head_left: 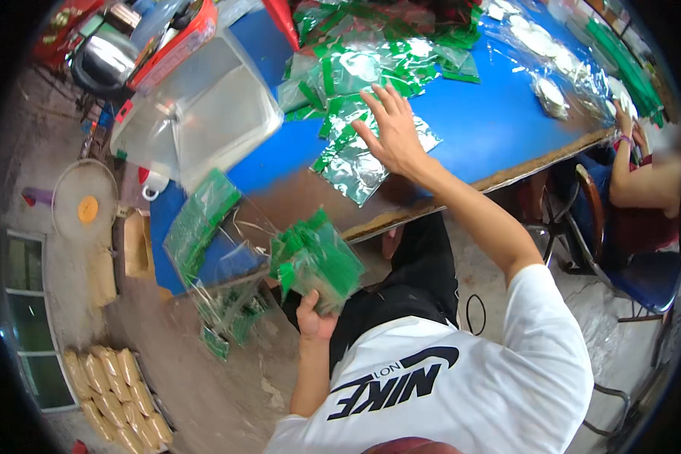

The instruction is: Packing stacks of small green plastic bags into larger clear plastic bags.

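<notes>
In my left hand (315, 318), held low in front of the table edge, is a stack of clear plastic bags with green bands (321, 261). The thumb presses on the lower end of the stack. My right hand (393, 136) reaches over the table, palm down with its fingers spread, at shiny clear-and-green bags (356, 172) near the edge. Whether its fingertips touch them I cannot tell. Beyond it lies a loose heap of similar bags (378, 57). To the left, a bundle of green-banded bags (198, 223) rests at the table's corner.
The blue table (499, 136) has a worn brown edge. An open translucent bin (234, 98) stands at left, near a white cup (153, 184). White round pieces in clear bags (545, 45) lie far right. Beside them a co-worker's arm (629, 170) reaches in. Tan-filled bags (121, 393) sit low left.
</notes>
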### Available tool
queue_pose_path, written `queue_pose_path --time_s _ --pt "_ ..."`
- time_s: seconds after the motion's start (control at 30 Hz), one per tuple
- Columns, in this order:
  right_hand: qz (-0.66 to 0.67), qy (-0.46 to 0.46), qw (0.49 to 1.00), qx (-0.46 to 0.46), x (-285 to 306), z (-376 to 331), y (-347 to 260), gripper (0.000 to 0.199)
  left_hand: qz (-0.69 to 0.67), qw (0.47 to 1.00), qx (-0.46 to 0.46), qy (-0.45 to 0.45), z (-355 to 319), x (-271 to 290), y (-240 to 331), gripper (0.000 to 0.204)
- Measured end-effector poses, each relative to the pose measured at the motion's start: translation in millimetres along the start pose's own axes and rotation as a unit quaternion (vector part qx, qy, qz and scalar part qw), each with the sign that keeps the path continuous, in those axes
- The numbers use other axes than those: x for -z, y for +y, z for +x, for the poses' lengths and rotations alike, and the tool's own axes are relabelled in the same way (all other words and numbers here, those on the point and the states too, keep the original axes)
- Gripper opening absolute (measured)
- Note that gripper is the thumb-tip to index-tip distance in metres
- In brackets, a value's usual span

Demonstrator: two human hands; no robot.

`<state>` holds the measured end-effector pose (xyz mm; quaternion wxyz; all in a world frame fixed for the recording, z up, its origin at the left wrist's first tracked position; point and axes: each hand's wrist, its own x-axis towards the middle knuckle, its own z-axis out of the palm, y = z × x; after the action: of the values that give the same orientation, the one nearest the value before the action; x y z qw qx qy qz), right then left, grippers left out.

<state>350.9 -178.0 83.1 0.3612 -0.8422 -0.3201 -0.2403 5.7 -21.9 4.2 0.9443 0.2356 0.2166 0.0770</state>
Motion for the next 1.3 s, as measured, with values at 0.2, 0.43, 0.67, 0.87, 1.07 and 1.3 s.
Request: queue_pose_path --time_s 0.2,0.43,0.67,0.87,1.07,1.3 --pt "0.042 -0.233 0.964 0.118 41.9 -108.2 -57.7 0.038 -0.103 0.994 0.007 -0.048 18.4 -15.8 -19.1 0.057" --pt "-0.084 -0.071 0.987 0.117 33.7 -50.7 -20.8 0.055 -0.080 0.996 0.036 -0.007 17.2 -27.5 -23.4 0.057" --pt "0.029 -0.260 0.953 0.155 52.7 -74.3 -40.3 0.055 -0.031 0.999 0.008 0.013 13.7 -8.0 -29.8 0.059" --pt "0.096 -0.177 0.966 0.164 63.8 -105.5 -49.0 0.030 -0.047 0.993 0.050 -0.101 11.7 17.7 -14.1 0.071" --pt "0.575 -0.065 0.733 -0.358 53.8 -140.6 -108.5 0.008 -0.151 0.966 0.068 -0.201 20.8 -60.4 -22.9 0.072" --pt "-0.009 -0.099 0.995 -0.009 71.6 -89.9 -5.8 0.055 -0.145 0.987 0.057 -0.040 19.6 -35.1 -33.4 0.061"
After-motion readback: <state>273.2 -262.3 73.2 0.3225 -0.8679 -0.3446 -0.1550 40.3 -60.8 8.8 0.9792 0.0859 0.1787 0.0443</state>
